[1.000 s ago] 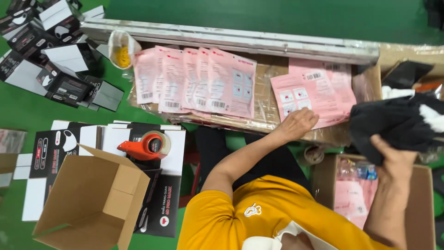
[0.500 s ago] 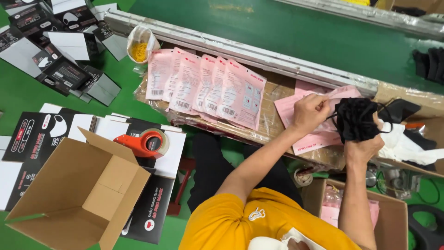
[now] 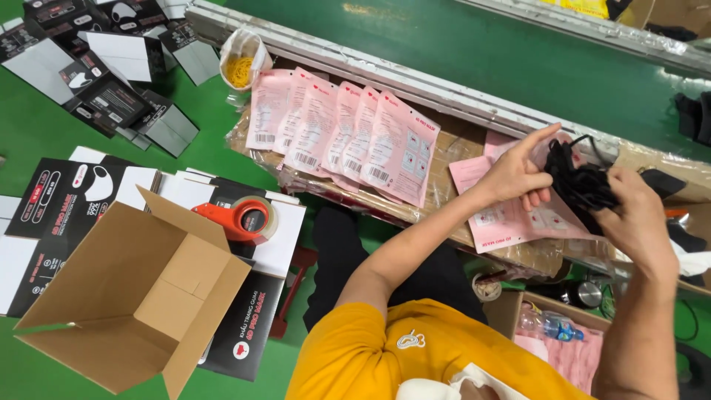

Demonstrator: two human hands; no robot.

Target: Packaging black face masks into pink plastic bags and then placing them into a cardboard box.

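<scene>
My left hand (image 3: pixel 518 176) and my right hand (image 3: pixel 635 220) both grip a bundle of black fabric masks with ear loops (image 3: pixel 581 181), held just above a few pink packets (image 3: pixel 509 221) on the cardboard-covered work surface. The left fingers pinch the bundle's left edge, while the right hand wraps it from the right. A fanned row of pink printed packets (image 3: pixel 341 139) lies to the left of my hands.
An open brown cardboard box (image 3: pixel 141 289) stands lower left, beside an orange tape dispenser (image 3: pixel 241 218) on flat black-and-white cartons (image 3: pixel 74 196). A bag of yellow rubber bands (image 3: pixel 241 67) sits by the green conveyor (image 3: pixel 481 59). A box holding pink packets and a bottle (image 3: pixel 555 333) is lower right.
My right hand brought the black bundle in from the right. My left hand left the pink packets and took hold of it too. The view shifted slightly.
</scene>
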